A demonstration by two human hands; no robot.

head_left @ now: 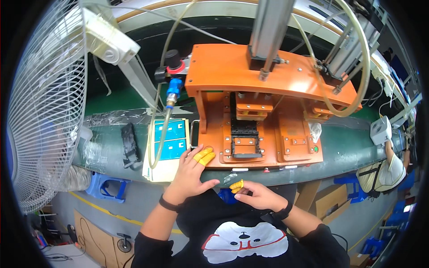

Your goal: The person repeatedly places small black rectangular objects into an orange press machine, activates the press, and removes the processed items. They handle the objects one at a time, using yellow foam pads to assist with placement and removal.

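Observation:
My left hand (190, 174) is open, its fingers stretched toward the front left corner of the orange press (219, 161). Two of its fingers wear yellow finger covers. Before the press's front edge, my right hand (259, 195) hovers with loosely bent fingers, also yellow-tipped. Its thumb looks apart from them, and nothing shows in its grasp. A black frame-shaped part (246, 155) sits in the press's left fixture, beneath an orange press head (254, 108). Farther right, a second orange fixture (298, 142) holds no visible part.
Left of the press lie papers with blue panels (170, 149) and a dark, film-wrapped block (129, 145). A caged fan (49, 107) stands far left. Air hoses (166, 129) hang beside the press. Another person's arm (389, 154) is near a white device (380, 130) at right.

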